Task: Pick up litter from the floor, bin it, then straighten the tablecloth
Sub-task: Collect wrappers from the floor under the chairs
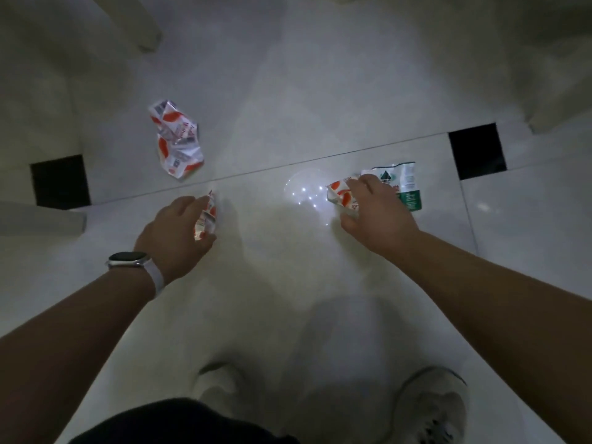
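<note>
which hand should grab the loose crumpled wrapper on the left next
Left. The left hand, though gripping a small wrapper, is nearest the crumpled wrapper; the right hand grips a second wrapper beside the green packet.

far wrapper (177,139): behind left hand (174,227) | scrap (206,219): in left hand | piece (340,197): in right hand (376,216) | packet (408,184): behind it

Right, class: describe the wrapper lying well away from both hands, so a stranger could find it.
Start at the black floor square on the left of the view. Just right of it, beyond the grout line, lies a crumpled orange-and-white wrapper. Unlike the small wrapper the left hand grips and the orange packet the right hand grips, it lies alone, untouched.
</note>
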Action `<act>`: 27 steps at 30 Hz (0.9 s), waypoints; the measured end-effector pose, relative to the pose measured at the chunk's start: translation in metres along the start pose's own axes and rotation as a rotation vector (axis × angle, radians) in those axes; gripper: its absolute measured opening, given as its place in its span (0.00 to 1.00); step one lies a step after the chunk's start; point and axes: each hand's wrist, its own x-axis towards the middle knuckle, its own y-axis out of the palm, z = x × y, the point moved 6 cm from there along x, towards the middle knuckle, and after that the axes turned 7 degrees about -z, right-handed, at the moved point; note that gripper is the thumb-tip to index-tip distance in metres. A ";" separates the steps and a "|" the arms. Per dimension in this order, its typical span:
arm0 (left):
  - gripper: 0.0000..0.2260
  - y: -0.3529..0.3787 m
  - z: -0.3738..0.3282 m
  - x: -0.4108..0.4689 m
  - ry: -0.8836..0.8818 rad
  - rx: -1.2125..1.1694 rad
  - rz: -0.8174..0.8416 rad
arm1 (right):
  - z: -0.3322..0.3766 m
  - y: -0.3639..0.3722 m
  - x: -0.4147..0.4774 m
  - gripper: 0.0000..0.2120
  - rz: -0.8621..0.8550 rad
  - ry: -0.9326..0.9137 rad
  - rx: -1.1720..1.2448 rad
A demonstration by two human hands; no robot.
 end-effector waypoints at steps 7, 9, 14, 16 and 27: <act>0.24 0.024 0.014 0.009 0.072 0.002 -0.038 | 0.002 0.022 0.019 0.23 -0.033 0.023 -0.101; 0.19 0.024 0.014 0.010 0.092 -0.017 -0.089 | 0.005 0.024 0.022 0.18 -0.051 0.003 -0.147; 0.06 0.024 0.011 0.014 0.139 -0.001 -0.146 | 0.009 0.028 0.022 0.13 -0.037 -0.032 -0.175; 0.05 0.024 0.011 0.015 0.130 -0.003 -0.155 | 0.010 0.027 0.019 0.11 -0.043 -0.015 -0.148; 0.07 -0.005 -0.020 0.003 0.017 -0.215 -0.201 | 0.028 -0.028 0.005 0.09 -0.172 -0.023 0.050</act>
